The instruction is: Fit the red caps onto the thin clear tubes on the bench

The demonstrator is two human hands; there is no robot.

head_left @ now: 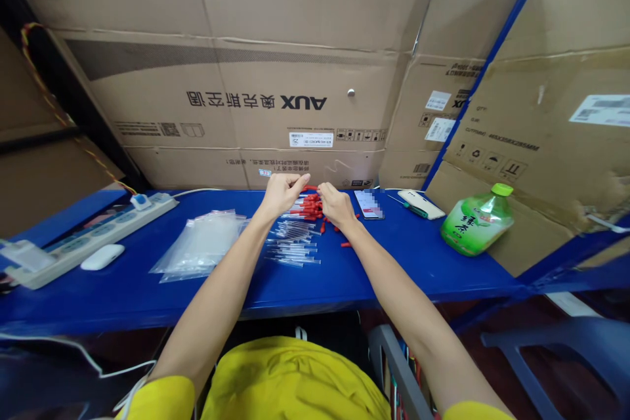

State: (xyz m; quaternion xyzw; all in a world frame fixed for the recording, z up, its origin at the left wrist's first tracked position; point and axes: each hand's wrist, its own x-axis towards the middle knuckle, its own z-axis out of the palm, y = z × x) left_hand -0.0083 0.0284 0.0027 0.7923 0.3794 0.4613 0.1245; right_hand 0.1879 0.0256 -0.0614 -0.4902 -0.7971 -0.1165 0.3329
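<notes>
My left hand (281, 191) and my right hand (335, 203) meet over a heap of small red caps (309, 207) at the back of the blue shelf (394, 262). Both hands have fingers pinched together; what they pinch is too small to make out. Just in front of the hands lies a row of thin clear tubes (294, 243). A few loose red caps (346, 244) lie to the right of the tubes.
A stack of clear plastic bags (201, 246) lies left of the tubes. Further left are a white power strip (88, 236) and a white mouse (102, 256). A phone (369, 204), a white case (422, 204) and a green bottle (476, 222) lie right. Cardboard boxes (256, 105) back the shelf.
</notes>
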